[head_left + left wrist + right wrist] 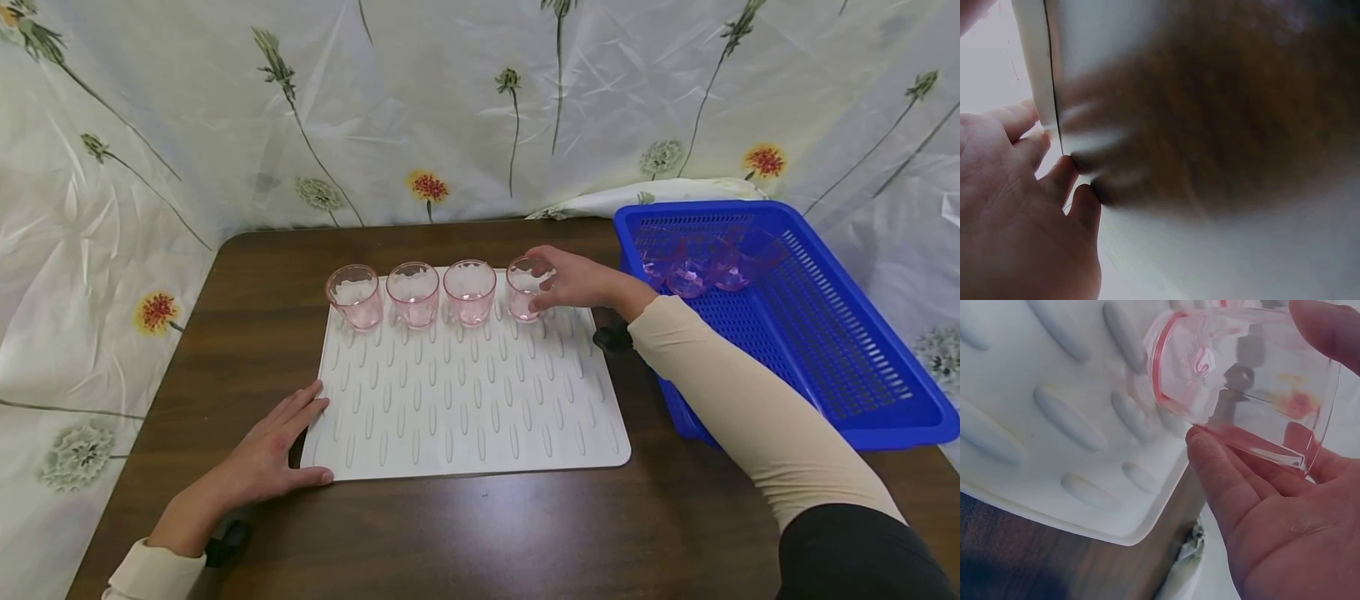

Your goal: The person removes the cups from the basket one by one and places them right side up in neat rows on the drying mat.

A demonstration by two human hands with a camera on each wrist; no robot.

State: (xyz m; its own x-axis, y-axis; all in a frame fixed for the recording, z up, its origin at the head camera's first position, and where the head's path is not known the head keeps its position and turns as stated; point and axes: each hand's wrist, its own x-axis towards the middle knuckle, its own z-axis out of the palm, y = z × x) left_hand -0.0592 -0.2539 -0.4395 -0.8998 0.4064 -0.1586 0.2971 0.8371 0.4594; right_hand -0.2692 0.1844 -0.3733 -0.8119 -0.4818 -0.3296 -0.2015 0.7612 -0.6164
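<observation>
My right hand (pixel 583 281) holds a clear pink glass (pixel 522 305) at the far right corner of a white ridged mat (pixel 465 417). In the right wrist view, the fingers and thumb go round the sides of this glass (pixel 1235 387), and its base is at the mat's surface. Three similar pink glasses stand upright to its left along the mat's far edge: one near the middle (pixel 470 302), one beside it (pixel 413 304), and one at the corner (pixel 356 302). My left hand (pixel 258 458) rests with fingers spread against the mat's left edge; its fingertips (pixel 1088 200) touch that edge.
A blue perforated basket (pixel 832 358) stands at the right of the dark wooden table (pixel 480 533), with several pink glasses (pixel 690 275) grouped in its far left corner. Behind the table hangs a flowered plastic sheet (pixel 420 100).
</observation>
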